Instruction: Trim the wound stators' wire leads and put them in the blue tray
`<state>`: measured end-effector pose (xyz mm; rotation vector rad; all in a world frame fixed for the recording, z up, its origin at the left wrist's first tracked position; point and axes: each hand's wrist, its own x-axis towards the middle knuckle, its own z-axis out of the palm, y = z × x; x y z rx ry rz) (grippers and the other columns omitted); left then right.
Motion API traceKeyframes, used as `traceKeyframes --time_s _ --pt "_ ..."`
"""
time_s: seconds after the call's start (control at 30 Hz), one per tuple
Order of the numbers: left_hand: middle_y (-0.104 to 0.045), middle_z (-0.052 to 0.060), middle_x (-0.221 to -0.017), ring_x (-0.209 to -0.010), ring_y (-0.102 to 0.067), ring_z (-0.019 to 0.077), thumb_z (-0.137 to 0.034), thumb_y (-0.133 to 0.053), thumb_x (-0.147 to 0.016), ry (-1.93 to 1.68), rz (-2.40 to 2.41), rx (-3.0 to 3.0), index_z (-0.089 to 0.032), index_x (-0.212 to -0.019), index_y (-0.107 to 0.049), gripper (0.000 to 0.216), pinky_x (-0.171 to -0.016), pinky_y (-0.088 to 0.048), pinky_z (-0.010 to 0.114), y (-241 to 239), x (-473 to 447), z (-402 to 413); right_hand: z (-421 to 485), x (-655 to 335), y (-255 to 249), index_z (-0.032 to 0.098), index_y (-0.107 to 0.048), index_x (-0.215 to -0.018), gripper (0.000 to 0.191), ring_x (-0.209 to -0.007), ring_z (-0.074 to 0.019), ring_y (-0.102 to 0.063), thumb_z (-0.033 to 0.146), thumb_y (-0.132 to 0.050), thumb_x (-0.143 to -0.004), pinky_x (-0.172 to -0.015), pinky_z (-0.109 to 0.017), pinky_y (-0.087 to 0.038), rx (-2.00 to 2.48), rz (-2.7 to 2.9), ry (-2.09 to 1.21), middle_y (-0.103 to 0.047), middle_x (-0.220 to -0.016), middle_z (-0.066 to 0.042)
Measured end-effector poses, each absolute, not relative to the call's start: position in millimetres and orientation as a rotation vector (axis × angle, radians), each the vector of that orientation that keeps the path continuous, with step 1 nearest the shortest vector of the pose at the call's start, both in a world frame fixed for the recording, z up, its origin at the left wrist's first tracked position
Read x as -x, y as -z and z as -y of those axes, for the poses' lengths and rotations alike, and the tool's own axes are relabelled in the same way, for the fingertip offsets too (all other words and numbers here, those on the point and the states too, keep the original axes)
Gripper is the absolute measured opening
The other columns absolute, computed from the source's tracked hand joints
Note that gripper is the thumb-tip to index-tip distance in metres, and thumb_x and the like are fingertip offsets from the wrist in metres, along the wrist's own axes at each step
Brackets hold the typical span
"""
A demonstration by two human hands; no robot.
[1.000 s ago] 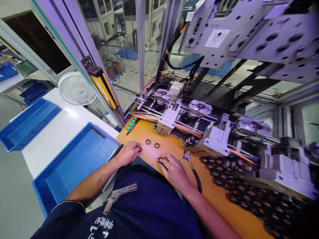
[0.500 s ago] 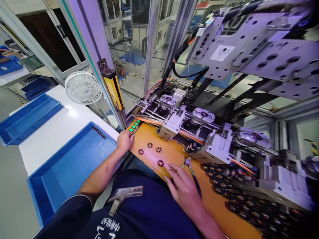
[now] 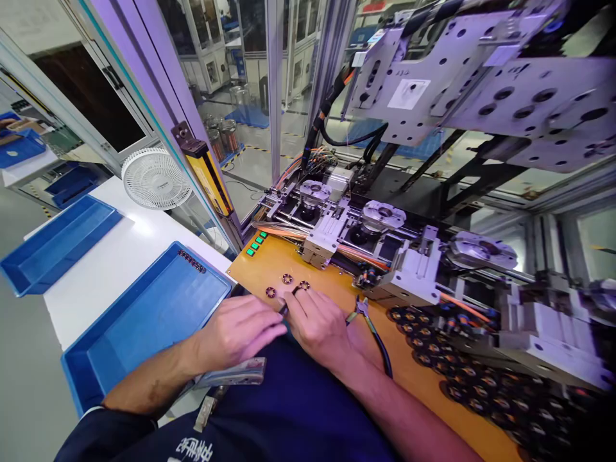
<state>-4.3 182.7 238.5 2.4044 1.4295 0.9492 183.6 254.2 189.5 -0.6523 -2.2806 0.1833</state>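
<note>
My left hand (image 3: pixel 240 330) is over the near edge of the orange board (image 3: pixel 250 269), its fingers pressed together and pointing at my right hand. My right hand (image 3: pixel 315 324) rests low over the board with bent fingers. A slim dark stick (image 3: pixel 283 309), pen-like, shows between the fingertips of both hands; most of it is hidden, and its kind cannot be made out. Just beyond the fingers lie small dark rings with coppery spots: one ring (image 3: pixel 270 292) at left, another ring (image 3: pixel 287 279) behind, and a third ring (image 3: pixel 304 285) touching or close to my right fingers.
Cutting pliers (image 3: pixel 363 311) lie right of my right hand. Many dark rings (image 3: pixel 433 346) cover the board's right side. Green buttons (image 3: pixel 256 244) sit at its far left corner. Machine fixtures (image 3: pixel 322 240) line the back. A blue tray (image 3: pixel 144 314) stands left, near a fan (image 3: pixel 156 179).
My left hand has left the board's corner and come right, to my right hand. The dark stick beside the buttons has gone from there. My right hand has moved left, covering the nearest ring.
</note>
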Motion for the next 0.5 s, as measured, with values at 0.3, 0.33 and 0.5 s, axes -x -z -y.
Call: traceKeyframes --time_s 0.3,0.33,0.5 --pt "-0.069 0.008 -0.084 -0.079 -0.061 0.0190 -0.039 -0.043 -0.098 -0.551 -1.007 -2.303 -0.017 -0.106 -0.059 0.029 -0.075 -0.049 0.033 -224 -14 -185 -201 -234 -218 0.019 -0.063 -0.100 0.022 -0.073 -0.0116 -0.068 0.004 -0.057 -0.085 -0.068 -0.020 -0.057 0.622 1.971 -0.955 -0.069 -0.081 -0.001" --pt "-0.068 0.008 -0.081 -0.076 -0.060 0.0187 -0.039 -0.041 -0.099 -0.525 -0.971 -2.309 -0.016 -0.102 -0.060 0.029 -0.072 -0.048 0.032 -221 -16 -185 -200 -235 -218 0.019 -0.063 -0.099 0.021 -0.072 -0.0115 -0.068 0.004 -0.058 -0.085 -0.067 -0.020 -0.057 0.617 1.969 -0.973 -0.069 -0.080 -0.001" --pt "-0.064 0.007 -0.071 -0.066 -0.055 0.0192 -0.041 -0.036 -0.099 -0.433 -0.821 -2.394 -0.018 -0.082 -0.056 0.034 -0.066 -0.047 0.032 -217 -25 -189 -200 -231 -215 0.017 -0.065 -0.101 0.023 -0.072 -0.0120 -0.069 0.003 -0.058 -0.084 -0.069 -0.021 -0.058 0.565 1.975 -0.954 -0.072 -0.082 -0.002"
